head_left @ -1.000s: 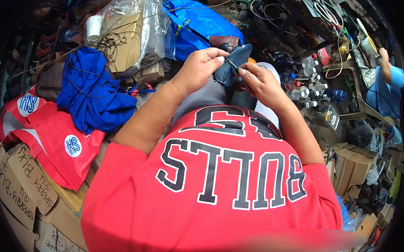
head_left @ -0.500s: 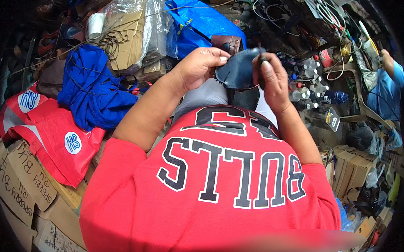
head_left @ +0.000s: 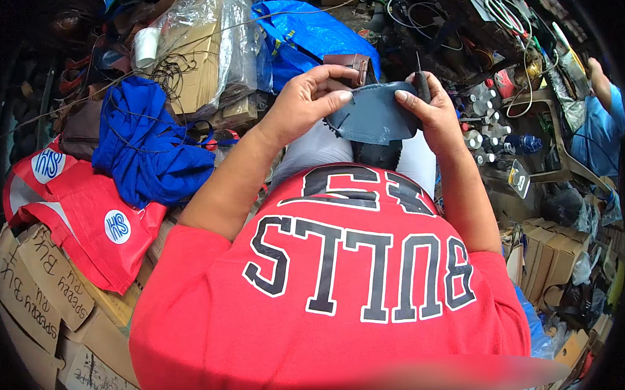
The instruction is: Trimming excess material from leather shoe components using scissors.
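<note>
A dark blue-grey, curved piece like a leather shoe upper point(head_left: 375, 114) is stretched between my hands above my lap. It has a stitched or notched edge at lower left and a short slit or mark. My left hand point(head_left: 313, 101) is closed, pinching its upper left edge. My right hand point(head_left: 434, 113) is closed on its right side, thumb pressed flat on the face. A thin pointed tool with a dark handle, like an awl point(head_left: 421, 82), stands up in the same hand. Just behind the piece shows a brown leather item point(head_left: 349, 66); whether my left fingers touch it cannot be told.
A blue bag point(head_left: 316, 34) lies ahead of my hands. At left are a blue cloth point(head_left: 146, 143), a red bag point(head_left: 97, 211) and cardboard boxes point(head_left: 34, 294). Several bottles point(head_left: 491, 128) stand at right, near another person's arm and blue clothing point(head_left: 598, 130).
The shoe upper piece has turned to show more of its face. My right hand has shifted slightly right, its thumb now on the piece and the pointed tool upright.
</note>
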Demonstrator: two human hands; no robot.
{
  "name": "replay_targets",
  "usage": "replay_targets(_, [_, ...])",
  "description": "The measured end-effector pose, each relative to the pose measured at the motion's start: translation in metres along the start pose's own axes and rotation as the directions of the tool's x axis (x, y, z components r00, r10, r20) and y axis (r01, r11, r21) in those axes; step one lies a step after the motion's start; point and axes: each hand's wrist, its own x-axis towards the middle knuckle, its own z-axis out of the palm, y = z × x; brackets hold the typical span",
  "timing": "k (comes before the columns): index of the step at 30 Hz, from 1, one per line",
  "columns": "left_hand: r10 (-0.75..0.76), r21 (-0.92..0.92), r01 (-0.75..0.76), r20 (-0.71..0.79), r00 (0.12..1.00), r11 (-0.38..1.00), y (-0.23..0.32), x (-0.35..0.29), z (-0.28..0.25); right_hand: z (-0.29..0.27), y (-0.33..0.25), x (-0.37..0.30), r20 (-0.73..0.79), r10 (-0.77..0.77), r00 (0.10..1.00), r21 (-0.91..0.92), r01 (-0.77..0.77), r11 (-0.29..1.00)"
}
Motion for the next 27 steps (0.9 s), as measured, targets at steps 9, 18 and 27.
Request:
replay_targets(9, [0.190,0.454,-0.126,-0.098,0.977,0.882,0.004,0.003,0.010,0.003,0.000,-0.006,0.020,0.005,1.000,0.072,-0.007,0.997])
replay_targets(18, [0.541,0.852,-0.295,0.017,0.841,0.432,-0.007,0.013,0.006,0.001,0.008,-0.009,0.047,0.077,0.996,0.291,-0.087,0.953])
replay_targets(27, [0.136,0.436,0.039,-0.364,0.922,0.899,-0.020,0.016,-0.047,-0.016,0.009,-0.012,0.056,0.068,0.996,0.466,-0.086,0.880])
